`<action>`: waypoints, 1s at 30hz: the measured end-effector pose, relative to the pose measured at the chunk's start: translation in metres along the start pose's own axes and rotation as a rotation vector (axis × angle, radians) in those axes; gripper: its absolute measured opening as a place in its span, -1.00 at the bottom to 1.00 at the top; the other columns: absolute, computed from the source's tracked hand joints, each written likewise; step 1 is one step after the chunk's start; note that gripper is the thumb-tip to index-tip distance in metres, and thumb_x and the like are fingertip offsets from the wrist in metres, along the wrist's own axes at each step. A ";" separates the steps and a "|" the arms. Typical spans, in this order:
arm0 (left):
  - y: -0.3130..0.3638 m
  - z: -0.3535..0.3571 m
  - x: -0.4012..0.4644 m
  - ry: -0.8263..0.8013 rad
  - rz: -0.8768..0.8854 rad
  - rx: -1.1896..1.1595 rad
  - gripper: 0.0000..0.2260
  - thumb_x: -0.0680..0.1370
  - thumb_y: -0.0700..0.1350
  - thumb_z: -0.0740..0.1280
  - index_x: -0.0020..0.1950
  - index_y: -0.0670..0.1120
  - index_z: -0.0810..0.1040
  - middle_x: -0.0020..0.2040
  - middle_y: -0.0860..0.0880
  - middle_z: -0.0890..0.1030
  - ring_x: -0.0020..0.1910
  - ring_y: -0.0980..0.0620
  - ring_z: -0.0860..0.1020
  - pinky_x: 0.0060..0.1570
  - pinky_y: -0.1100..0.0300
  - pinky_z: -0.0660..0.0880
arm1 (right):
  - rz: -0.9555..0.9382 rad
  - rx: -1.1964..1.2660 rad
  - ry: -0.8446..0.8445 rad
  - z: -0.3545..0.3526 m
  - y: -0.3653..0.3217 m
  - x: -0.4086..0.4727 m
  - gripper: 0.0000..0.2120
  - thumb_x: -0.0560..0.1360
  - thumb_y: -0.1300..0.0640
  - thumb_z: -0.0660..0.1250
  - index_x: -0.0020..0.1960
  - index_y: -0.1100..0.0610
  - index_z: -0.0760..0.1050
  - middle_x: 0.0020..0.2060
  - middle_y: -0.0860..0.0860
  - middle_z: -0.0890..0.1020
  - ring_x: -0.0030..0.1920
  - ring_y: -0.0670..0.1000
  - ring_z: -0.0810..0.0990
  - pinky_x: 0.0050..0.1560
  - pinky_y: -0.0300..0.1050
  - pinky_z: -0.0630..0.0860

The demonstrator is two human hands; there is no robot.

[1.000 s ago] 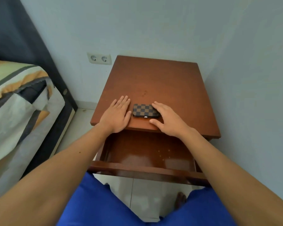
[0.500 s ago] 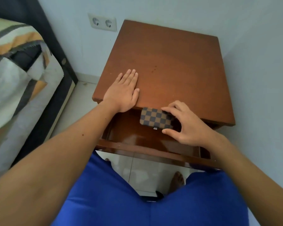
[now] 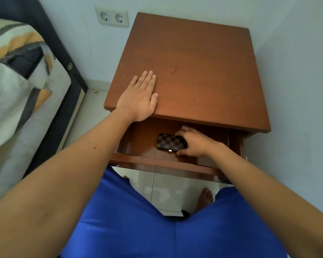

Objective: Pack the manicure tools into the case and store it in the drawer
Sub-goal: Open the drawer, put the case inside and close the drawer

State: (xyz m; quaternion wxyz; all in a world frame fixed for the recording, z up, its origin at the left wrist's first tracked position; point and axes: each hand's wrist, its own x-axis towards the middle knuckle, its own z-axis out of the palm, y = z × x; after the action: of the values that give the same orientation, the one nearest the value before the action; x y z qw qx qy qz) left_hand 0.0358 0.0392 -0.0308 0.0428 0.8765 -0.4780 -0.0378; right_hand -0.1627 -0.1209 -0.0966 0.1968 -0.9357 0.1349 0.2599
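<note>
The brown checkered manicure case (image 3: 169, 143), closed, with its small metal clasp facing me, lies on the floor of the open drawer (image 3: 164, 165) of the wooden nightstand (image 3: 199, 71). My right hand (image 3: 193, 144) is inside the drawer and grips the case's right end, fingers over its far edge and thumb on its near edge. Flat on the front left corner of the nightstand top rests my left hand (image 3: 140, 97), fingers straight.
A bed with a striped cover (image 3: 17, 81) and a dark frame stands close on the left. A double wall socket (image 3: 112, 17) is behind the nightstand. Pale walls close in at the back and right. My blue-clad legs and a bare foot (image 3: 205, 199) are below the drawer.
My right hand has carried the case off the nightstand top and down into the open drawer, where it now lies. My left hand stayed flat on the top.
</note>
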 end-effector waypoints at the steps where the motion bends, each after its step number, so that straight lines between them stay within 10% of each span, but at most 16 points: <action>1: 0.000 0.000 0.000 0.001 -0.001 0.002 -0.36 0.72 0.15 -0.20 0.75 -0.14 -0.06 0.76 -0.10 -0.04 0.74 -0.04 -0.09 0.69 -0.01 -0.15 | 0.007 -0.011 -0.008 0.002 0.000 0.001 -0.13 0.46 -0.13 0.57 0.64 0.04 0.25 0.69 0.13 0.10 0.68 0.20 0.08 0.65 0.10 0.14; 7: 0.000 0.000 0.000 0.000 0.003 -0.002 -0.34 0.70 0.17 -0.22 0.75 -0.13 -0.05 0.76 -0.10 -0.03 0.74 -0.04 -0.09 0.69 -0.01 -0.14 | 0.017 0.018 -0.010 0.006 0.001 -0.003 -0.11 0.47 -0.12 0.56 0.65 0.00 0.19 0.68 0.13 0.11 0.68 0.24 0.06 0.65 0.21 0.16; 14: 0.001 -0.001 -0.002 0.002 -0.002 -0.013 -0.33 0.69 0.17 -0.22 0.75 -0.13 -0.04 0.76 -0.10 -0.02 0.74 -0.05 -0.08 0.69 -0.02 -0.13 | -0.166 0.199 0.262 -0.018 -0.022 -0.080 -0.40 0.59 -0.30 0.32 0.52 -0.03 0.43 0.32 -0.11 0.51 0.29 -0.10 0.55 0.25 -0.10 0.58; 20: 0.002 -0.001 -0.002 0.001 -0.002 -0.012 -0.32 0.68 0.16 -0.23 0.74 -0.14 -0.04 0.75 -0.11 -0.02 0.74 -0.06 -0.08 0.69 -0.04 -0.12 | -0.275 -0.080 0.391 -0.006 -0.031 -0.109 0.12 0.35 -0.51 0.42 0.69 0.00 0.07 0.62 -0.05 0.19 0.62 -0.02 0.17 0.62 -0.02 0.21; 30: 0.000 0.000 0.000 -0.007 0.002 -0.001 -0.31 0.67 0.18 -0.26 0.74 -0.13 -0.07 0.76 -0.10 -0.05 0.74 -0.04 -0.11 0.69 -0.01 -0.16 | -0.123 -0.268 0.527 -0.032 -0.028 -0.090 0.37 0.26 -0.66 0.28 0.71 0.13 -0.17 0.71 0.09 -0.14 0.71 0.08 -0.17 0.69 0.13 -0.13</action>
State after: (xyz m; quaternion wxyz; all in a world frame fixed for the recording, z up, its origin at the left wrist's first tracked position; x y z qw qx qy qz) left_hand 0.0354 0.0394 -0.0308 0.0418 0.8759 -0.4788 -0.0412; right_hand -0.2133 -0.0965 -0.0147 0.0453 -0.9950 0.0888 0.0112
